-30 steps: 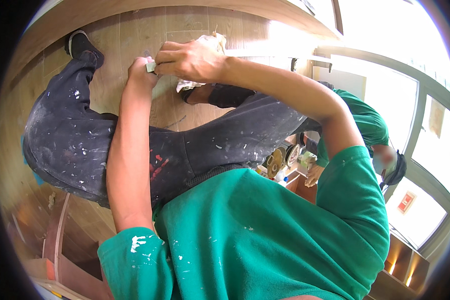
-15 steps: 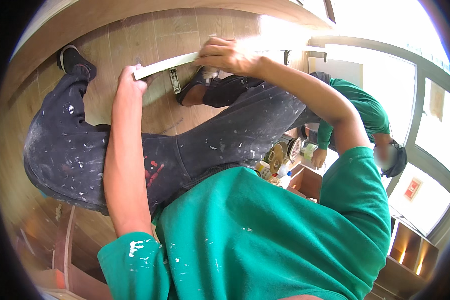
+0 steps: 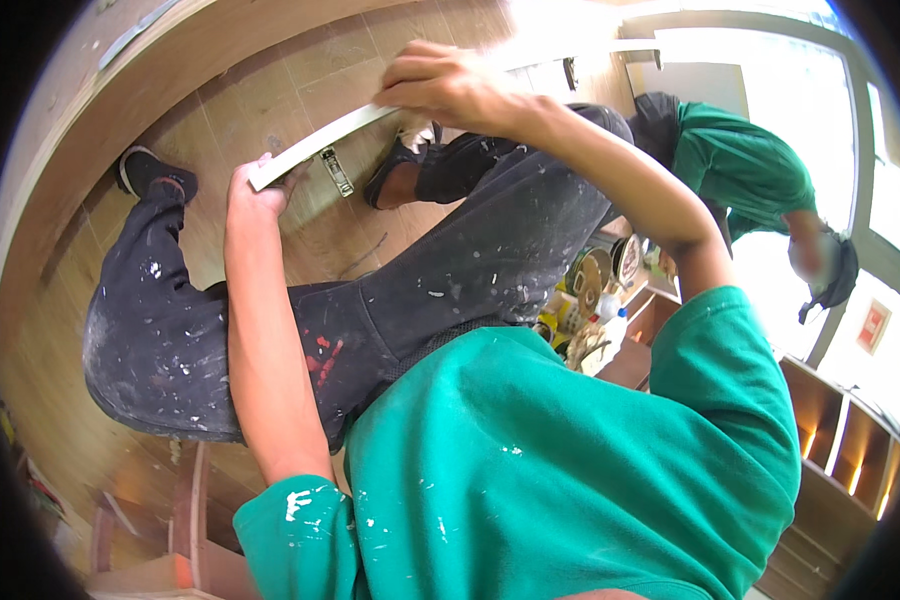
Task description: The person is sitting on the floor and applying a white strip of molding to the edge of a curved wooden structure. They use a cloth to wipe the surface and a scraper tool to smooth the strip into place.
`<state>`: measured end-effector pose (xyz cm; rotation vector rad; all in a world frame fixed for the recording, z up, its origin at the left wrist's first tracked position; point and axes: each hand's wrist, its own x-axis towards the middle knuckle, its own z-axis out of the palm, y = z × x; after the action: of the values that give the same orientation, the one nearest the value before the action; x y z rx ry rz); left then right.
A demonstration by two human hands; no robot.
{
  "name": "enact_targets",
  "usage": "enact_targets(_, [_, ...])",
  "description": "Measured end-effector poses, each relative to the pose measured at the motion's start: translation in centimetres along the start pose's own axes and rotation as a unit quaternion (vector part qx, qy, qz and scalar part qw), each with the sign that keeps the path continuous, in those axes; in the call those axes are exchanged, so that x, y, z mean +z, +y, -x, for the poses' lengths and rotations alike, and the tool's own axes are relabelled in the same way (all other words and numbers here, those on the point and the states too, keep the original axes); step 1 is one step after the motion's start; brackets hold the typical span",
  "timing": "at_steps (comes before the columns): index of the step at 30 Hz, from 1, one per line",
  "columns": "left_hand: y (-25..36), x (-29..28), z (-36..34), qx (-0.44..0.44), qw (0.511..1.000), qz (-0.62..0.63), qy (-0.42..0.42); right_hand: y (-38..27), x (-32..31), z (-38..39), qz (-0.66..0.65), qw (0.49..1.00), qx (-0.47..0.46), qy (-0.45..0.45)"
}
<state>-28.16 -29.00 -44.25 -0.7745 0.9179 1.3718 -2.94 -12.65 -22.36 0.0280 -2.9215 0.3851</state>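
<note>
"Two holds to log, quick. Left first?"

"Left grip [image 3: 255, 194] was closed around the left end of a long narrow white strip [image 3: 320, 145], maybe a panel's edge. Likely done so that end couldn't drop or twist."

"Right grip [image 3: 450, 88]?"

"Curled over the same strip, farther along. Clamped or just resting, couldn't tell; the fingers hid the contact. Spaced like that, the pair presumably steadied the length better than one hand would."

"Where was the strip?"

"Out in front of the dark paint-spattered trousers [image 3: 450, 240], over the light brown wood-plank floor [image 3: 220, 120], slanting up to the right in view. Far end sat in glare, so any support there couldn't be told."

"And the silver metal hinge-like fitting [image 3: 336, 172]?"

"At the strip's lower edge in view, between both hands. Looked attached. Sticking out that side, it probably left the white face free for fingers."

"Legs?"

"Set apart, right knee bent, probably for room and balance."

"Anything else?"

"White plastic bottle with a blue cap [image 3: 612, 325], beside the right thigh. Parked within reach but off the strip's line, by the look of it. Co-worker in a green shirt [image 3: 740, 160] bent over at the right, apart from the left hand."
</note>
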Motion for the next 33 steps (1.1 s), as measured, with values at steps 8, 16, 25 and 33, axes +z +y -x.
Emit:
enact_targets(8, [0.7,-0.7,-1.3,-0.027,1.0,0.006,0.008,0.3,7.0,-0.8,0.022,0.986,0.137,0.093])
enact_targets(16, [0.8,-1.0,-1.7,-0.034,0.999,0.025,-0.02,1.8,6.1,0.6,-0.003,0.991,0.134,0.025])
enact_targets(25, [0.4,-1.4,-2.0,-0.032,0.999,0.006,-0.017,2.1,0.3,-1.0,0.145,0.979,0.139,-0.01])
enact_targets(33, [0.5,-3.4,-3.6,-0.02,1.0,0.006,-0.019,-2.2,-4.5,-1.8,-0.019,0.95,0.284,0.131])
